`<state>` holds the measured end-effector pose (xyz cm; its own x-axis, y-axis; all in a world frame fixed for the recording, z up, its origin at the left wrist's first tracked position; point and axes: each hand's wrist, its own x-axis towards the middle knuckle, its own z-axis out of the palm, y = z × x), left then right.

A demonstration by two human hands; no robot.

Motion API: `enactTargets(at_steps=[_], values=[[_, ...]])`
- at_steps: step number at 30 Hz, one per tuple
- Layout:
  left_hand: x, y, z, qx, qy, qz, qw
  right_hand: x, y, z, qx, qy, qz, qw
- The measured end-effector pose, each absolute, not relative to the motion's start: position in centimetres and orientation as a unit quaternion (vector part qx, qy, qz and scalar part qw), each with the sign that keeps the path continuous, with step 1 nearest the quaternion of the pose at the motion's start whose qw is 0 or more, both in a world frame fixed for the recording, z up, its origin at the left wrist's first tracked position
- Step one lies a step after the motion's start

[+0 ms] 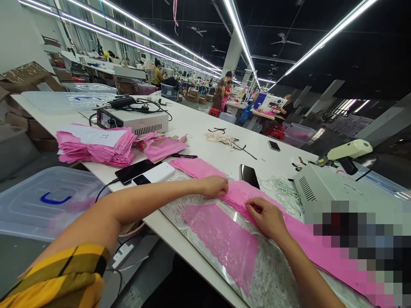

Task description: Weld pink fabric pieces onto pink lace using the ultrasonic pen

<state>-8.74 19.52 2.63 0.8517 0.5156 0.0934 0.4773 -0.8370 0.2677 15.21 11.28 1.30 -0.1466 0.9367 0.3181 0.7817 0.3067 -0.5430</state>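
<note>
A long stack of pink fabric pieces runs across the table toward the lower right. My left hand is closed on the stack, its fingers curled down at the fabric and their tips hidden. Thumb and fingers of my right hand pinch the near edge of the same stack. Closer to me, a single sheer pink piece lies flat on a clear sheet over a grey patterned surface.
Left on the white table are a pink bundle with paper, a control box, a white power bank and a pen. A phone, white cord and a grey machine lie beyond the stack. A plastic bin stands below left.
</note>
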Motion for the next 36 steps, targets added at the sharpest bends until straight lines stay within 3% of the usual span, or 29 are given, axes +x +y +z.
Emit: enactTargets(at_steps=[13, 20, 30, 36], values=[[-7.8, 18.8, 6.0, 0.931, 0.283, 0.196, 0.119, 11.5, 12.9, 3.7, -0.573, -0.752, 0.094, 0.312], [-5.8, 16.0, 6.2, 0.886, 0.373, 0.248, 0.116, 11.0, 15.2, 5.5, -0.626, -0.704, 0.099, 0.320], [4.8, 12.8, 5.3, 0.824, 0.513, 0.202, 0.128, 14.4, 12.7, 10.1, -0.641, -0.591, 0.012, 0.490], [7.3, 12.3, 6.9, 0.866, 0.461, 0.181, 0.061, 21.4, 7.3, 10.7, -0.676, -0.454, -0.017, 0.581]])
